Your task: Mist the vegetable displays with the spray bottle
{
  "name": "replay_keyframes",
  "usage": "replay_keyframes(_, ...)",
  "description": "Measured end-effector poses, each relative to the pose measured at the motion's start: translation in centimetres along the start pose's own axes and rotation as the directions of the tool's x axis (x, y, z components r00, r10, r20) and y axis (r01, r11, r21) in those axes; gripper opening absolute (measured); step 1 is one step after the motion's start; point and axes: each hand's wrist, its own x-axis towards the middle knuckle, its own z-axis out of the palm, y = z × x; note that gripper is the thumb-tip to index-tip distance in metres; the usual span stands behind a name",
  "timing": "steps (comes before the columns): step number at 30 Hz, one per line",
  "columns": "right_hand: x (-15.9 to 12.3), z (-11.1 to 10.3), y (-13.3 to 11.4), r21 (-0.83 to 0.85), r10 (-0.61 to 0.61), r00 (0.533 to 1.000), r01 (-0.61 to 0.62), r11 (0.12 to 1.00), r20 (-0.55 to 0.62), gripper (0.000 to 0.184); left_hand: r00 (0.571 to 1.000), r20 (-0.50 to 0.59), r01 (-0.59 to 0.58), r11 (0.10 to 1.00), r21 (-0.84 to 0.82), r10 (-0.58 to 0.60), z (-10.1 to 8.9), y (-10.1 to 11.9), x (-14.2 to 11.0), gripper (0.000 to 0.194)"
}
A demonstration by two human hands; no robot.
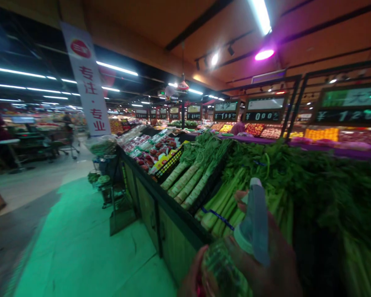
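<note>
A spray bottle (258,214) with a pale grey-white head and a clear body is held low at the right of centre, its top tilted slightly left. My right hand (276,264) is wrapped round its neck, with fingertips showing beyond the trigger side. Against the lower body, at the bottom edge, my left hand (191,274) is closed; most of its fingers are hidden. Just beyond the bottle lie bunches of celery (225,206), one tied with a blue band. Leafy stalks with thick white stems (185,183) lie farther left.
The dark-edged produce stand (173,225) runs away along my left. Bagged vegetables and a yellow-edged black crate (170,163) sit farther along it. A cart with greens (102,177) stands in the aisle. Price signs (262,115) hang behind, near a person (238,127).
</note>
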Motion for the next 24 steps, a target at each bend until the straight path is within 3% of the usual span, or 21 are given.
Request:
replay_keyframes(4, 0.2, 2.1, -1.8, 0.008, 0.012, 0.994, -0.013, 1.000, 0.108, 0.069, 0.999, -0.006, 0.037, 0.995, -0.090, -0.038, -1.8, 1.6, 0.1, 0.104)
replay_keyframes(8, 0.6, 4.1, -3.3, -0.007, -0.014, 0.997, 0.014, 1.000, 0.077, 0.067, 0.998, -0.027, 0.058, 0.986, -0.158, -0.063, -4.1, 2.3, 0.1, 0.103)
replay_keyframes(13, 0.7, 6.8, -5.2, -0.005, -0.068, 0.995, 0.068, 0.998, 0.073, 0.060, 0.999, 0.037, 0.018, 0.998, -0.059, -0.016, -7.5, 3.0, -0.5, 0.101)
replay_keyframes(21, 0.0, 10.4, -6.0, 0.099, -0.078, 0.983, 0.062, 0.993, 0.166, 0.067, 0.993, -0.099, 0.059, 0.994, -0.093, -0.069, -11.7, 3.9, -1.3, 0.100)
replay_keyframes(24, -0.2, 11.5, -5.8, 0.120, -0.073, 0.979, 0.050, 0.991, 0.192, 0.069, 0.994, -0.103, 0.025, 1.000, 0.010, -0.024, -13.4, 3.4, -1.3, 0.104)
